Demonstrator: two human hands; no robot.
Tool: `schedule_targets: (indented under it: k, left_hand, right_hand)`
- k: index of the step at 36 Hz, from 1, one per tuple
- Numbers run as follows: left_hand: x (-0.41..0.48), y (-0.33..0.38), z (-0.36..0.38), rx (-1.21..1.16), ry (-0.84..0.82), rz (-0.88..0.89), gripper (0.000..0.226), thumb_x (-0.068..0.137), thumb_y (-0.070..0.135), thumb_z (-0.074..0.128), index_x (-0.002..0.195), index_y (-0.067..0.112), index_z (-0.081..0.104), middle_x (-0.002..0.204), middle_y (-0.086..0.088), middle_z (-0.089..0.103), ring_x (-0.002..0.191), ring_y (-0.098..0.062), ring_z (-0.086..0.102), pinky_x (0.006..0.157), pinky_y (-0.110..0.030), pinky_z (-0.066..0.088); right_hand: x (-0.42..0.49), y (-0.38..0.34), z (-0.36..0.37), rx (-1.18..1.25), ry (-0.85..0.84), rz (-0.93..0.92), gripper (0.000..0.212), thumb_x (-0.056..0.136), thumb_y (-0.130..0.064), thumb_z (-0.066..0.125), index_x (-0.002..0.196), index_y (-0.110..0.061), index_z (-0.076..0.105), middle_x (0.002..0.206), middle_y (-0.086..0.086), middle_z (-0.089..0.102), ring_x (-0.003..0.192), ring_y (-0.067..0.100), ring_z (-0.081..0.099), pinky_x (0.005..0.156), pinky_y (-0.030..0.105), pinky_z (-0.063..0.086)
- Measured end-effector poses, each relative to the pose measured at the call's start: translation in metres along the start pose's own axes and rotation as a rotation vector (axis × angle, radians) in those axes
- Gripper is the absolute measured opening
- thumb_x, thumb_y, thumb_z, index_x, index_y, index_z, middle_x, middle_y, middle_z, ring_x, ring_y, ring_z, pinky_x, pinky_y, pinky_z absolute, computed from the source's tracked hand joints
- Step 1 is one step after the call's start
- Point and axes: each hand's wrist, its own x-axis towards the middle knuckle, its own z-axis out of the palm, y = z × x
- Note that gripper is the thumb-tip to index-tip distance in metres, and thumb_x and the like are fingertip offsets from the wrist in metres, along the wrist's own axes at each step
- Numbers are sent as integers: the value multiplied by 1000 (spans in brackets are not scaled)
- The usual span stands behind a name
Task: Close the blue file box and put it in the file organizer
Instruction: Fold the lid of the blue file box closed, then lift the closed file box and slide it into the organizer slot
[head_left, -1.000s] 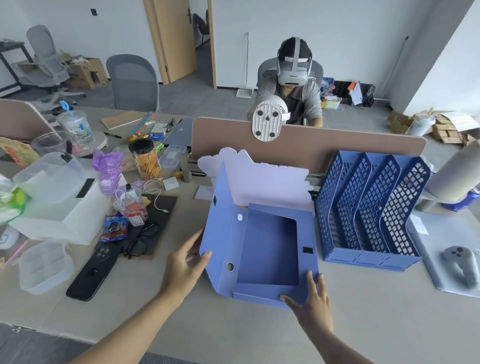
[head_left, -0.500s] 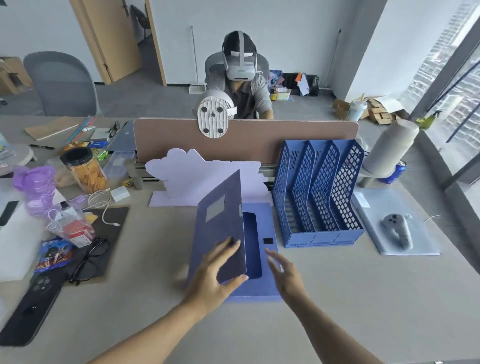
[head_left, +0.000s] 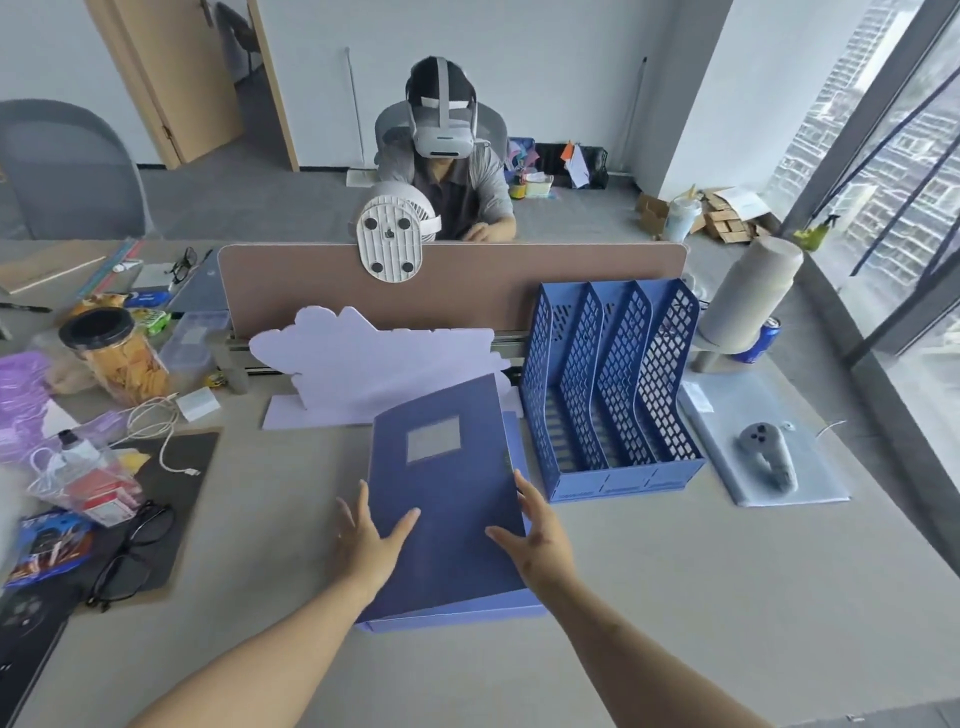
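— Where's the blue file box (head_left: 447, 499)?
— Flat on the desk (head_left: 675, 597), cover down, just left of the blue file organizer (head_left: 613, 395).
— And the hands?
— Left hand (head_left: 371, 540) lies spread on the cover's left edge, fingers apart. Right hand (head_left: 537, 540) is open at the right edge, thumb on the cover.
— Latched?
— Can't tell; the cover's near edge seems slightly raised.

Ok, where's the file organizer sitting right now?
In the head view, the blue file organizer stands on the desk right of centre, against the brown divider, just right of the blue file box, with the grey controller further right.
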Motion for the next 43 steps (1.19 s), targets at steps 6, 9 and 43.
schedule_targets:
  k: [6,9,43]
  left_hand:
    - [3,10,3,14,-61,38,96,83,60,60,154,37,-1,166,-7,-13,152,-29,15,112,-46,32]
    - [2,15,9,148,-88,65,100,80,65,59,154,38,-2,165,-10,-15,150,-31,23,101,-40,42]
    - [9,6,34,346,-65,75,111,67,67,72,148,52,-2,163,2,-20,133,-37,47,80,-44,59]
  right_hand:
    - [3,14,-13,-68,-15,81,80,77,-19,78,145,-36,38,136,-16,47,129,7,44,96,20,34]
    - [6,22,-16,-64,-66,97,88,77,-14,79,149,-33,31,145,-17,33,131,3,34,98,16,28]
    - [41,33,-14,-618,-209,207,88,85,-51,60,149,-49,-1,87,3,58,87,28,60,79,40,52]
